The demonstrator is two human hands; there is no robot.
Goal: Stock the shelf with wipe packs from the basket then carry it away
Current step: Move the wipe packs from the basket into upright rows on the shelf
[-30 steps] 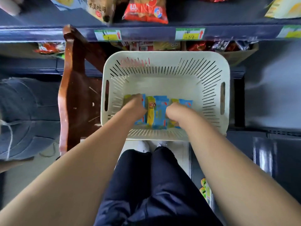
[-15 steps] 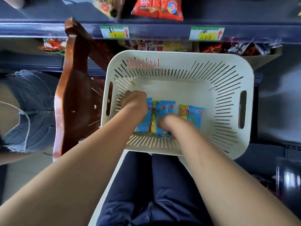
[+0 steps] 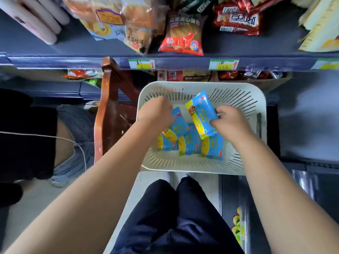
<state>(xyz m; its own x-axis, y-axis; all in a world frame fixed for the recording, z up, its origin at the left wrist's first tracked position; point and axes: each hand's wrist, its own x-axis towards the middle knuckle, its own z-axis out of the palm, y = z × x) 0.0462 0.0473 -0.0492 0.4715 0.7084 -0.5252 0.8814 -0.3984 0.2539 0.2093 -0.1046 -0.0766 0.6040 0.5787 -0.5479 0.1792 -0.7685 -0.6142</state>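
A white slotted basket (image 3: 244, 99) stands in front of me below a dark blue shelf (image 3: 183, 62). My right hand (image 3: 229, 122) grips a blue and yellow wipe pack (image 3: 200, 114), lifted and tilted above the basket floor. My left hand (image 3: 157, 111) holds another wipe pack (image 3: 178, 122) by its upper end, just off the bottom. Three more wipe packs (image 3: 190, 143) lie side by side on the basket floor beneath them.
The shelf above carries snack bags (image 3: 181, 37) and bread packs (image 3: 110, 21), with price tags (image 3: 223, 64) on its edge. A brown wooden chair (image 3: 108, 114) stands left of the basket. Another person (image 3: 27, 134) stands at the far left. My legs (image 3: 174, 217) are below.
Both hands have risen from the basket floor, each with a wipe pack. The right pack now tilts up above the others. The view has tipped upward and shows more shelf.
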